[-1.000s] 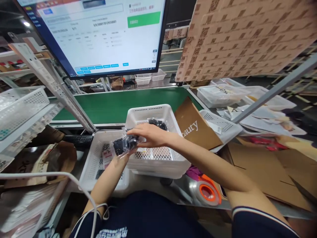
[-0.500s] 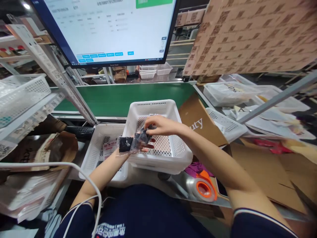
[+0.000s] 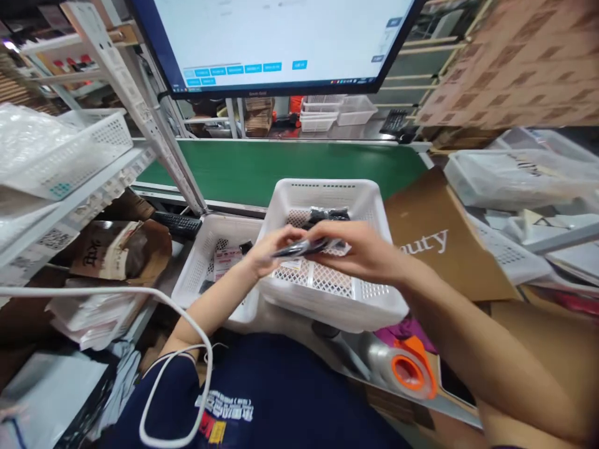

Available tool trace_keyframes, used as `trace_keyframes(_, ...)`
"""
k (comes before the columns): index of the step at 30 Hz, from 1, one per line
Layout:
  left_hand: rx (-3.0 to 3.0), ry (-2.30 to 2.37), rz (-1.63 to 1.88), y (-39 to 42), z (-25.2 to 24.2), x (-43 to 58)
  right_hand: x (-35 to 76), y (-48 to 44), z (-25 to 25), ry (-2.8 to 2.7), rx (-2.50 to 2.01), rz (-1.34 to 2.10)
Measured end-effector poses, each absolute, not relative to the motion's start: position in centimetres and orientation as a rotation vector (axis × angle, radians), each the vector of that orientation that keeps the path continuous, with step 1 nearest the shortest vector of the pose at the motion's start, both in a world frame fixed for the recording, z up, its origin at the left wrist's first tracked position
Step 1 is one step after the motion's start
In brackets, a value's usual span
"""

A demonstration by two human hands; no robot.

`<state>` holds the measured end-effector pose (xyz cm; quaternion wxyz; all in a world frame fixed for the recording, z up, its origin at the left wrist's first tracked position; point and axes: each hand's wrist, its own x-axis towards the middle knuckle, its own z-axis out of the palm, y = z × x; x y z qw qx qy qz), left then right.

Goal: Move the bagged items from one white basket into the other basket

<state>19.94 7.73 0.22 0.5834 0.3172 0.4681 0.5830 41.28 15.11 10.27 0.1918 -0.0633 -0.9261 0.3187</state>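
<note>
Green flat conveyor belt (image 3: 290, 163) across the upper middle; white perforated plastic basket (image 3: 327, 304) at centre.
Left hand (image 3: 267, 254) and right hand (image 3: 362, 251), fingers pinched, grip a dark, clear-wrapped flat packet (image 3: 294, 250) above it, just turned edge-on: handling seems unfinished.

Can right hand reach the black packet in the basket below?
Likely yes: the black packet lies in the open basket just beyond the right hand, though that hand holds another packet.

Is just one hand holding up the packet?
No, the left hand and the right hand both have fingers on the packet.
</note>
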Motion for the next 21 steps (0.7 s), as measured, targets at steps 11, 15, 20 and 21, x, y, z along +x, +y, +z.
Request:
trace_keyframes(11, 1.237, 2.2, 0.752, 2.8, -17.4, 4.8, 50.4, 13.6, 3.5, -2.529, -0.689, 0.227)
trace_keyframes(15, 1.377, 2.189, 0.62, 6.4, -19.8, 6.9, 48.1, 8.8, 1.3, -2.554, -0.635, 0.202)
trace_keyframes(20, 1.279, 2.333, 0.493, 10.0, -19.9, 8.4, 46.8, 5.7, -0.8, -2.463, -0.648, 0.157)
trace_keyframes(21, 1.262, 2.359, 0.478, 9.8, -19.5, 8.2, 46.9, 5.5, -1.0, -2.415, -0.672, 0.171)
